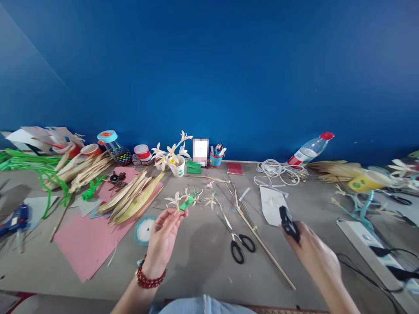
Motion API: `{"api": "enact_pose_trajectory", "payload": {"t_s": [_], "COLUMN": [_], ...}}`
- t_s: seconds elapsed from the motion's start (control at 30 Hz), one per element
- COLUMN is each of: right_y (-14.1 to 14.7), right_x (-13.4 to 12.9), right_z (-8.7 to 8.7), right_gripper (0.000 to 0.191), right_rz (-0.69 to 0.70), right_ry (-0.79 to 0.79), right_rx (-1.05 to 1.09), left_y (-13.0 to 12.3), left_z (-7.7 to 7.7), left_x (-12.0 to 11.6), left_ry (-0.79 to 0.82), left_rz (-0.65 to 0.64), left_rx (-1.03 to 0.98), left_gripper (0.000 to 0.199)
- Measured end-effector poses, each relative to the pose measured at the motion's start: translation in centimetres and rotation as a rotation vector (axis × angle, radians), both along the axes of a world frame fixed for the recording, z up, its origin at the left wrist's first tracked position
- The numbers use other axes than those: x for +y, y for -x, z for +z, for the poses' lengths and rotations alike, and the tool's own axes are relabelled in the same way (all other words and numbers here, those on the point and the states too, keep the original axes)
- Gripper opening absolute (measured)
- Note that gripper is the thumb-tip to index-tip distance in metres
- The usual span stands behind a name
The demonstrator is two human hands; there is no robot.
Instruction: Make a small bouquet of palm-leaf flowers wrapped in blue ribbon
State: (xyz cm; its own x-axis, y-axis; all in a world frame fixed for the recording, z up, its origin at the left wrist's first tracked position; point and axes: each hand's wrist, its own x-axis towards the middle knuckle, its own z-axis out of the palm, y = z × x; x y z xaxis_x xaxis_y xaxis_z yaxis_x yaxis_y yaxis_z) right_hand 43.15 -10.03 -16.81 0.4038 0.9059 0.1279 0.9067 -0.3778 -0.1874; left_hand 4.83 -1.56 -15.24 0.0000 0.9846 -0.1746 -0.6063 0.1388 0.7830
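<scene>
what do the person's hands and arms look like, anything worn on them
The left hand is ungloved, with a dark red beaded bracelet in several rows at the wrist. The right hand is ungloved too, its wrist bare. No sleeves show.

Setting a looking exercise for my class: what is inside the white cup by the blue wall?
Pale artificial flowers rise from the white cup. Its side hides their lower stems and anything at the bottom.

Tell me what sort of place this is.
Probably a craft workspace: a grey flat tabletop holds long, dry-looking tan husks, flat pink paper sheets and black-handled metal scissors.
</scene>
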Motion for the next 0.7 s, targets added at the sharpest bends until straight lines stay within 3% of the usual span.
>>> {"api": "enact_pose_trajectory", "payload": {"t_s": [0.07, 0.13, 0.2, 0.27, 0.37, 0.47, 0.57, 0.7], "right_y": [-1.6, -2.5, -2.5, -1.0, 4.1, 10.3, 14.9, 17.3], "right_x": [-0.3, -0.6, -0.6, -0.5, 0.6, 2.7, 4.6, 5.5], "right_z": [-1.9, -2.7, -1.9, -0.1, 3.0, 4.6, 4.8, 4.1], "right_gripper": [0.031, 0.032, 0.035, 0.035, 0.027, 0.020, 0.010, 0.012], "right_rz": [0.060, 0.190, 0.251, 0.269, 0.308, 0.420, 0.519, 0.659], "right_ry": [0.043, 0.020, -0.038, -0.135, -0.300, -0.398, -0.478, -0.344], "right_rx": [-0.053, -0.057, -0.085, -0.040, 0.405, 0.945, 1.333, 1.669], "left_y": [-0.7, -1.4, -1.9, -2.2, -2.7, -3.4, -4.0, -4.4], "left_z": [0.5, 0.9, 1.3, 1.6, 1.9, 2.2, 2.6, 2.9], "left_x": [-0.4, -0.7, -0.9, -1.2, -1.7, -2.3, -2.7, -3.0], "left_ry": [-0.010, -0.002, 0.012, 0.005, -0.012, -0.007, -0.009, 0.001], "left_rz": [-0.051, -0.107, -0.146, -0.188, -0.266, -0.337, -0.376, -0.390], "left_rx": [-0.039, -0.073, -0.087, -0.093, -0.105, -0.115, -0.122, -0.165], "left_gripper": [0.012, 0.012, 0.013, 0.013, 0.011, 0.010, 0.010, 0.011]}}
